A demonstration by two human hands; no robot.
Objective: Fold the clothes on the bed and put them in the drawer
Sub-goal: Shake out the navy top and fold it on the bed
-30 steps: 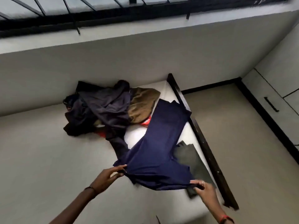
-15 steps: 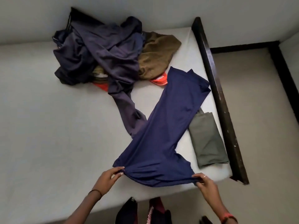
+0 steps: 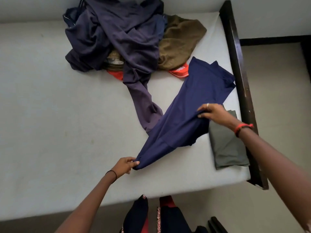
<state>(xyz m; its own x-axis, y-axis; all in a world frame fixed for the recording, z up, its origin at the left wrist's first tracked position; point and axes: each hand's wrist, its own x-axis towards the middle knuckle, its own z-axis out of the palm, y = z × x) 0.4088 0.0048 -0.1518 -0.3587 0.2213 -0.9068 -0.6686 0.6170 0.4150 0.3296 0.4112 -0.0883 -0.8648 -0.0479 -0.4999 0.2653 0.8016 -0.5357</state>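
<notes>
A navy blue garment [image 3: 190,106] lies stretched diagonally across the white bed [image 3: 50,115]. My left hand [image 3: 125,165] pinches its near corner by the bed's front edge. My right hand [image 3: 213,112] grips a fold of it near the middle, lifted a little off the mattress. A folded grey-green garment [image 3: 227,148] lies flat by the bed's right edge, partly under my right forearm. A heap of unfolded clothes [image 3: 114,34], purple, olive-brown and red, sits at the far side of the bed, with one purple leg [image 3: 144,106] trailing toward the navy piece.
A dark wooden bed frame rail [image 3: 240,81] runs along the right side of the mattress. Grey floor [image 3: 277,98] lies to the right, bordered by a dark skirting. The grey wall stands behind the bed. No drawer shows in this view.
My right hand has moved from the garment's near right corner up and away to its middle, carrying the fabric over. The left hand holds its corner. The camera has tilted down.
</notes>
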